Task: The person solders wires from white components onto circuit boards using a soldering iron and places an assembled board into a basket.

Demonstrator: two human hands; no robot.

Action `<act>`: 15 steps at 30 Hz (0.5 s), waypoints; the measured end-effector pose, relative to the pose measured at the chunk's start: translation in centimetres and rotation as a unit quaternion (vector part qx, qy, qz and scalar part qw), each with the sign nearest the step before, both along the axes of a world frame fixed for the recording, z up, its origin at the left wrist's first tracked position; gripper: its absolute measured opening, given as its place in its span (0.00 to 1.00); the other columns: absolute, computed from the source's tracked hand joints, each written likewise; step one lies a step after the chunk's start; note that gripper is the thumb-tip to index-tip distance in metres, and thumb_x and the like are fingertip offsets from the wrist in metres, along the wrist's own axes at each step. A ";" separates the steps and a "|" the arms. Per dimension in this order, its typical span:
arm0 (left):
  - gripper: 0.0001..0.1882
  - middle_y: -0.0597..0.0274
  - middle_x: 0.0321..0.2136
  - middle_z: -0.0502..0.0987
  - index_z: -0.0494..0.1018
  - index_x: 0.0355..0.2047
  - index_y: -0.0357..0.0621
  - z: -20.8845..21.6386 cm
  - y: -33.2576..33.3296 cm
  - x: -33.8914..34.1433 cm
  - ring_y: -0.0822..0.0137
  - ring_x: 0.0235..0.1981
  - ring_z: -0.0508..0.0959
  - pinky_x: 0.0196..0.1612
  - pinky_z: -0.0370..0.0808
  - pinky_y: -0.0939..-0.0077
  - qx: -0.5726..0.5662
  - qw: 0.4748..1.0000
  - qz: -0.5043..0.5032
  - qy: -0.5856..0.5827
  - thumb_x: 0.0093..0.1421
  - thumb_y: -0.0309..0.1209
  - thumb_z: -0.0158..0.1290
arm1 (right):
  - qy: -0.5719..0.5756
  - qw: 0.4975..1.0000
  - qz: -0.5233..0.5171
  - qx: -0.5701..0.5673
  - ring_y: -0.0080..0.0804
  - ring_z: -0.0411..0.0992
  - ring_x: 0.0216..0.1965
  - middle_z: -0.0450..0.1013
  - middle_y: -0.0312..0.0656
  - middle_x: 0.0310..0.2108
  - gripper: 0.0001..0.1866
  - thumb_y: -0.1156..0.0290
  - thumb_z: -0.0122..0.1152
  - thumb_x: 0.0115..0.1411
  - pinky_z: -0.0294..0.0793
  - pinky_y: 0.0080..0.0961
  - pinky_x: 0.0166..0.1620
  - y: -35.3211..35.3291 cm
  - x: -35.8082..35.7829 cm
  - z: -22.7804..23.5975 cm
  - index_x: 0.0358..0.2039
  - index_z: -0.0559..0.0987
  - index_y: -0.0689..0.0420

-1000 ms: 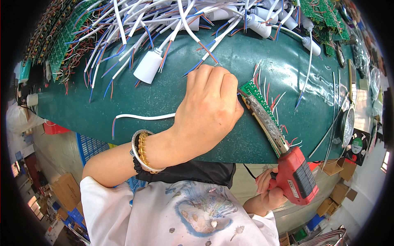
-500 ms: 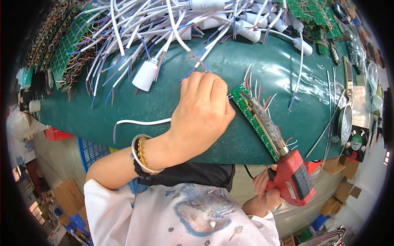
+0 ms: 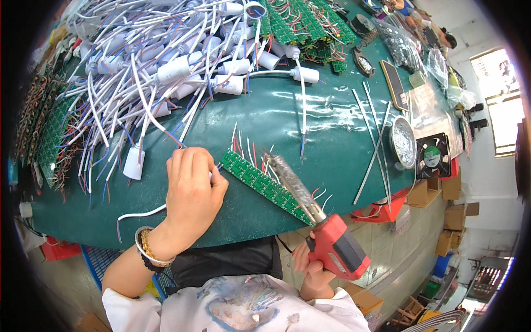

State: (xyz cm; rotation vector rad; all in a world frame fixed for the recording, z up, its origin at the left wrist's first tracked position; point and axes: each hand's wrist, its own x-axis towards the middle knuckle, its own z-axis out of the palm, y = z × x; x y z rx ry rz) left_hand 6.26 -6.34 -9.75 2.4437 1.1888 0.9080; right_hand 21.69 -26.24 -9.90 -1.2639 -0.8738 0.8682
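Note:
My left hand [image 3: 193, 180] is closed on a white cable [image 3: 142, 213], whose tail with red and blue wire ends lies on the green table. Between its fingertips and the near-left end of a green circuit strip [image 3: 265, 185], a short blue wire shows; whether it is joined there I cannot tell. Red and white wires stick up along the strip's far edge. My right hand [image 3: 314, 268] grips a red soldering gun [image 3: 340, 249] below the table's front edge. The gun's long, dark barrel slants over the strip, with the tip just beyond its far edge.
White lamp holders [image 3: 174, 69] with cables are heaped at the back left. Circuit board stacks [image 3: 301, 25] flank the heap. Thin metal rods [image 3: 371, 149], a round metal dish [image 3: 402, 141] and a small black fan [image 3: 433, 156] stand at the right.
The head view has shifted, bringing more of the right side into sight. The soldering gun's tip has moved off the strip's left end toward the right. My left hand keeps its grip.

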 end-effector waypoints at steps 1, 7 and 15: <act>0.10 0.54 0.31 0.70 0.64 0.28 0.37 -0.1 0.0 -0.1 0.53 0.34 0.68 0.39 0.63 0.62 -0.002 1.000 -0.001 -0.001 0.45 0.17 0.52 | -0.020 1.000 -0.006 0.015 0.25 0.63 0.13 0.63 0.33 0.13 0.33 0.47 0.57 0.57 0.65 0.24 0.21 0.0 -0.2 -0.1 0.45 0.64 0.67; 0.10 0.55 0.30 0.69 0.64 0.28 0.38 -0.2 0.0 -0.1 0.54 0.35 0.68 0.39 0.63 0.63 0.006 1.000 0.006 -0.004 0.45 0.18 0.52 | -0.006 0.997 -0.054 0.063 0.24 0.61 0.10 0.60 0.33 0.10 0.36 0.47 0.54 0.60 0.65 0.22 0.20 -0.2 -0.5 -0.4 0.53 0.61 0.69; 0.10 0.56 0.29 0.68 0.64 0.28 0.38 -0.2 0.0 -0.2 0.54 0.34 0.68 0.38 0.64 0.63 0.033 0.999 0.001 -0.008 0.45 0.19 0.53 | 0.010 0.990 -0.125 0.066 0.23 0.59 0.09 0.58 0.33 0.09 0.35 0.47 0.53 0.61 0.66 0.21 0.18 -0.4 -1.1 -0.5 0.52 0.62 0.67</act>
